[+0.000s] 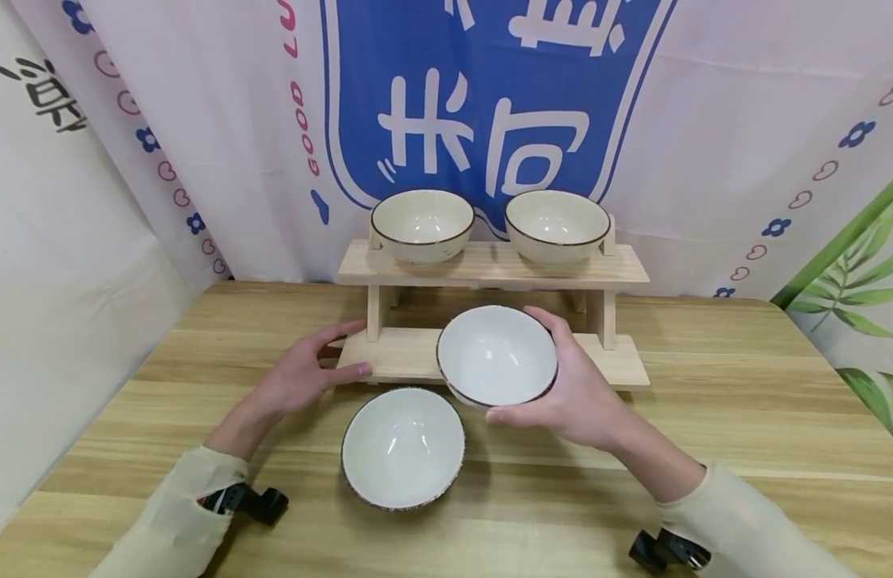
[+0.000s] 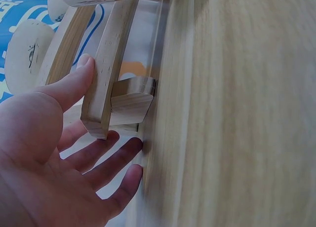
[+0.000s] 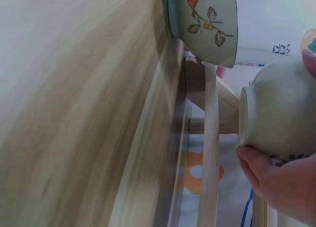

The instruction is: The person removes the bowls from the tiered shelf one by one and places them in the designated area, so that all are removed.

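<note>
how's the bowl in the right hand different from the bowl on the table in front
The held bowl is gripped by the right hand and lifted above the rack's lower shelf; the bowl on the table rests free of either hand. The held bowl tilts toward the camera; the bowl on the table sits level. Both are white inside with a dark rim and look alike in size.

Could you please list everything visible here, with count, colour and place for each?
Bowls on the top shelf: two, cream with dark rims, side by side on the rack's upper tier.
Held bowl: one, white inside, above the lower shelf.
Bowl on the table: one, white inside, in front of the rack.
Wooden rack: one, pale wood, two tiers, at the table's back.
Table: one, light wood grain.
Backdrop cloth: white with a blue emblem.
Left hand: touches the rack's left end.
Right hand: grips the held bowl.
</note>
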`<state>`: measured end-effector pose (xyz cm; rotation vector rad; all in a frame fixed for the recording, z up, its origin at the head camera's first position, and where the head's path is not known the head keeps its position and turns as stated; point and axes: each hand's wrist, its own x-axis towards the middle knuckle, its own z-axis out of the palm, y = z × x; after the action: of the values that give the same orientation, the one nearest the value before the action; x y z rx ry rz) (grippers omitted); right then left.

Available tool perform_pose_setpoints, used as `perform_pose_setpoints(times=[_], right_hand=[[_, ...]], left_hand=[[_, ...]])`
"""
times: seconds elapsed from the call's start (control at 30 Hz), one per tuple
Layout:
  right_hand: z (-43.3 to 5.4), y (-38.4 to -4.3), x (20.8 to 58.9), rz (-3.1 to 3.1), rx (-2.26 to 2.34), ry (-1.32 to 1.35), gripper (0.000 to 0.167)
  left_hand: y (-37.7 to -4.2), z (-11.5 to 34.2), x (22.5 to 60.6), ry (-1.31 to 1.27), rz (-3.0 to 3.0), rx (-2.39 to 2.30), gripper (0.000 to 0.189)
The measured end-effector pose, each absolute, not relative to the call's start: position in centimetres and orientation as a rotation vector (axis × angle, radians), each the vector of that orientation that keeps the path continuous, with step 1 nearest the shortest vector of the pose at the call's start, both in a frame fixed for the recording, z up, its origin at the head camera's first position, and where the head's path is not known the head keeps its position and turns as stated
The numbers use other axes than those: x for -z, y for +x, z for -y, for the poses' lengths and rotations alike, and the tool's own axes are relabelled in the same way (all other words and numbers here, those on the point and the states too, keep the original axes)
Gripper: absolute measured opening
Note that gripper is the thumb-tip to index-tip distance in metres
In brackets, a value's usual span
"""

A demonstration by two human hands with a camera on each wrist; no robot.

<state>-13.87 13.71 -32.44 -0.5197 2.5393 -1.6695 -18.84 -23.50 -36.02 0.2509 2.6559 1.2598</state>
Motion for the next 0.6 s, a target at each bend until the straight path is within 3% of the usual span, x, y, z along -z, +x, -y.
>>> perform_pose_setpoints(times=[0.6], right_hand=[[-16.6,-12.6,33.0,-2.393,1.726,-0.676,0.12]], left_hand=[[-18.9,23.5,36.0,0.246,-2.643,-1.27,0.081]])
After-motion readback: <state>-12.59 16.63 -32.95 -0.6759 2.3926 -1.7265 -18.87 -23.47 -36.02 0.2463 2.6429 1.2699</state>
